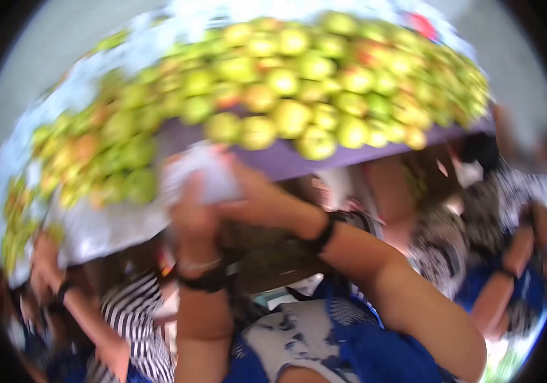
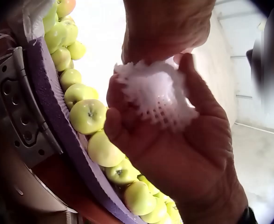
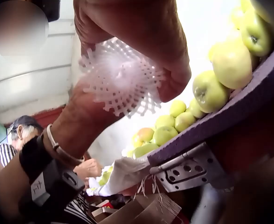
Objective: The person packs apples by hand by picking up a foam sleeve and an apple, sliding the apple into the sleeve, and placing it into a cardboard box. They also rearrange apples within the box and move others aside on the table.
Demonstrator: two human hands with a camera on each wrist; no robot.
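A white foam fruit net [image 2: 151, 93] with a lattice of small holes sits between my two hands, its frilled edge flaring out. In the left wrist view my right hand [image 2: 183, 154] cups it, fingers curled around its side. My left hand [image 1: 194, 210] grips it from the opposite side; in the right wrist view its wrist carries a pale bracelet [image 3: 57, 147]. My right hand shows blurred in the head view. Whether an apple is inside the net I cannot tell. Yellow-green apples [image 1: 291, 118] lie heaped just beyond the hands.
A purple padded table edge [image 1: 286, 163] runs before the apples, with a metal hinge bracket [image 3: 188, 170] beneath. White plastic sheeting [image 1: 114, 233] hangs over the edge at left. Another person's hand [image 1: 45, 258] is at the left; a person in blue [image 1: 478, 287] works at right.
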